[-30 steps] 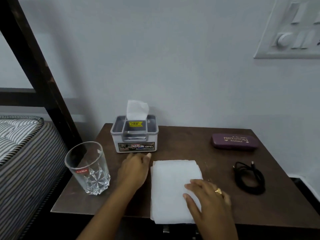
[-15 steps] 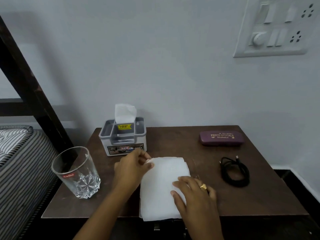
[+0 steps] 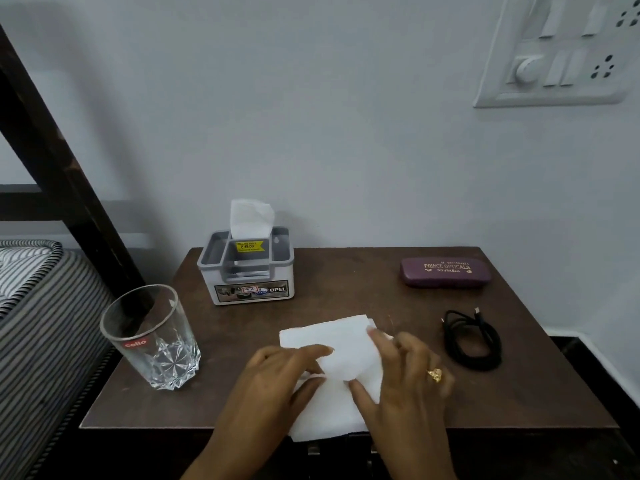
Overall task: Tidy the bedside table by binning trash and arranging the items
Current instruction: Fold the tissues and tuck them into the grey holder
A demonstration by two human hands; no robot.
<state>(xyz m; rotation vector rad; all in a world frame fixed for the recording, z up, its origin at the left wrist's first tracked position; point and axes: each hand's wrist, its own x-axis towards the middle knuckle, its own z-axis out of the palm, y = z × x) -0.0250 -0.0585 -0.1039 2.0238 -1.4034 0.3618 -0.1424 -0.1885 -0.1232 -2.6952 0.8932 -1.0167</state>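
The white tissue [image 3: 332, 336] lay near the tissue box [image 3: 254, 284], on its front side. My left hand [image 3: 277, 375] and right hand [image 3: 408, 368] each pinched a fold, fingers curled. I judged it light, limp, easily torn; best gathered from its edges.

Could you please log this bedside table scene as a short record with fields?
Table: brown bedside table, beside striped mattress
Left hand: pinches white tissue
Right hand: holds the tissue's right edge
Front left: clear glass, upright
Back left: tissue box, sheet poking up
Back right: purple spectacle case
Right: coiled black cable
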